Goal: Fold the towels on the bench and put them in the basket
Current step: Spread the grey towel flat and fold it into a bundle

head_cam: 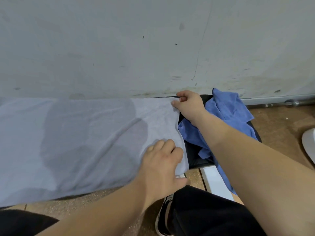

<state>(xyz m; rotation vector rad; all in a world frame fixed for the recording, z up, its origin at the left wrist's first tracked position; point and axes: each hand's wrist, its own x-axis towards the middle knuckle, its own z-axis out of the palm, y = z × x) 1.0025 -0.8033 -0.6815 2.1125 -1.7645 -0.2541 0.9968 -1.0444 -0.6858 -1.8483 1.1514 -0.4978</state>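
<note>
Progress early, we judge: grey towel (pixel 85 142) spread on bench (pixel 192 157), unfolded; right hand (pixel 189 104) pinches far corner, left hand (pixel 163 160) grips near corner, fingers (pixel 167 145) curled; blue towel (pixel 226 109) crumpled beside; basket unseen.

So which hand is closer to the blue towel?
Right. The right hand pinches the grey towel's far corner, beside the blue towel; the left hand grips the near corner, across a strip of bench.
</note>
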